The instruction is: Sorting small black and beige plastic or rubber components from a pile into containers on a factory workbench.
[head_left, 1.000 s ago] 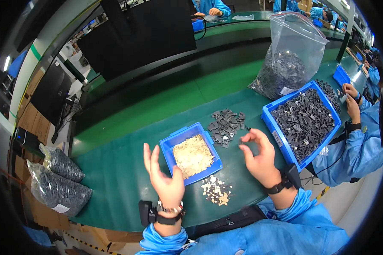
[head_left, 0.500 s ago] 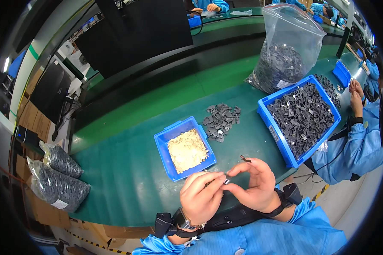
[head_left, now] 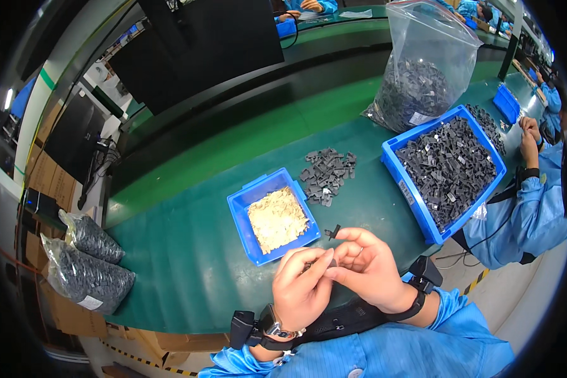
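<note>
My left hand (head_left: pixel 302 283) is closed, its thumb and fingertips pinched against a small dark grey plastic piece (head_left: pixel 332 263). More dark pieces show partly in the curl of that hand, mostly hidden by the fingers. From the other side my right hand (head_left: pixel 372 271) meets it, thumb and fingers closed on the same piece. A second small dark plastic piece (head_left: pixel 332 232) juts out at the right index fingertip; how it is held is unclear. Just beyond my hands stands a blue bin (head_left: pixel 253 249) of small cream-coloured pieces. Beside it lies a loose pile of dark grey plastic pieces (head_left: pixel 326 177).
To the right, a larger blue bin (head_left: pixel 416 211) brims with dark grey pieces, before a big clear bag (head_left: pixel 416 88) of them. Filled bags (head_left: pixel 91 277) lie at the table's left end. A co-worker's hands (head_left: pixel 530 138) are at the far right. A black panel (head_left: pixel 201 57) stands behind.
My right hand's fingers have closed in toward the left fingertips. The dark piece by the right index finger has shifted left to its tip, and the piece between my hands is now more covered.
</note>
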Demonstrator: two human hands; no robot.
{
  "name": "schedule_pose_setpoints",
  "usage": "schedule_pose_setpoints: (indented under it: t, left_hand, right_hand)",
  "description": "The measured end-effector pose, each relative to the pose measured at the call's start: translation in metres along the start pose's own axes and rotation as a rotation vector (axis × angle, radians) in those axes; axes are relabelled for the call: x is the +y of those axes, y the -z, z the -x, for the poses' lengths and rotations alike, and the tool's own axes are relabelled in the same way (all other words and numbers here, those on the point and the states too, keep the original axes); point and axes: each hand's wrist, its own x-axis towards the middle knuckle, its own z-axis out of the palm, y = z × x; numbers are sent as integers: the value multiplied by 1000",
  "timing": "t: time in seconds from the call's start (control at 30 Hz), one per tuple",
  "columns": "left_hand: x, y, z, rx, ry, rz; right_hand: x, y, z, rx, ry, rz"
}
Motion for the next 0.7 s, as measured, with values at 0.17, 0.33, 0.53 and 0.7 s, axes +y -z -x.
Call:
schedule_pose_setpoints:
  t: [0.17,0.33,0.53,0.7]
  left_hand:
    - [-4,6,4,-8,-20,-69]
    - [-6,11,0,36,-116,-43]
    - [-8,18,-2,30,-98,-95]
    - [-5,17,-2,-10,-182,-159]
  right_hand:
    - [-1,-3,0,49,-43,-37]
    - [-3,1,0,-15,-83,-53]
    - [-16,6,1,-115,123,217]
    - [-21,4,2,-66,12,214]
